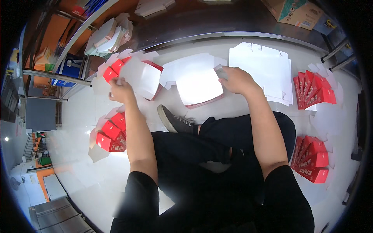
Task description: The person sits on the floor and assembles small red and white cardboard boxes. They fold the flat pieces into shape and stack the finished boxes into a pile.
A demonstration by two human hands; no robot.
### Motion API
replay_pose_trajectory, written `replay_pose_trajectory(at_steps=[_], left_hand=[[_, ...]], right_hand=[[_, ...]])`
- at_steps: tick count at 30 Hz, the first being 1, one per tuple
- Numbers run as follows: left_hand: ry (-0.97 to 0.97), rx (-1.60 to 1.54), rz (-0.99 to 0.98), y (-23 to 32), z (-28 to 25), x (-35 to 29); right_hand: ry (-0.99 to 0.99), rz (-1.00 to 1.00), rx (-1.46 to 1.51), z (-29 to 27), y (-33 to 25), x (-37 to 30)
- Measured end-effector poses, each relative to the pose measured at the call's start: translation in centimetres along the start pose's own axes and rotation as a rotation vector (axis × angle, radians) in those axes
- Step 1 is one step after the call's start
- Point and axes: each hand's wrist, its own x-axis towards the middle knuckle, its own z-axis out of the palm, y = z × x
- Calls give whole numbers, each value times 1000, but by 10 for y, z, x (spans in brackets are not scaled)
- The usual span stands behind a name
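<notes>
- the half-folded carton [140, 77] is thin card, white on its face with red flaps, and sits on the glossy white floor [77, 116] to the person's front left.
- the flat carton blank [196, 81], smooth white with a red edge underneath, lies straight ahead, between both hands.
- the left hand [121, 90] reaches forward, arm straight, fingers pinching the half-folded carton's near left edge.
- the right hand [237, 79] stretches out, fingers curled around the blank's right corner flap.
- a stack of white blanks [264, 70] lies just beyond the right hand.
- red folded boxes [112, 134] sit in fanned rows by the left forearm.
</notes>
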Motion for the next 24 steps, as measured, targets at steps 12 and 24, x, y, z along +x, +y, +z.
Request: replay_pose_trajectory(at_steps=[12, 24], left_hand=[[292, -514, 823, 131, -209, -16], [42, -1146, 227, 130, -135, -94]], right_hand=[[445, -294, 811, -29, -33, -22], [46, -45, 871, -11, -7, -4]])
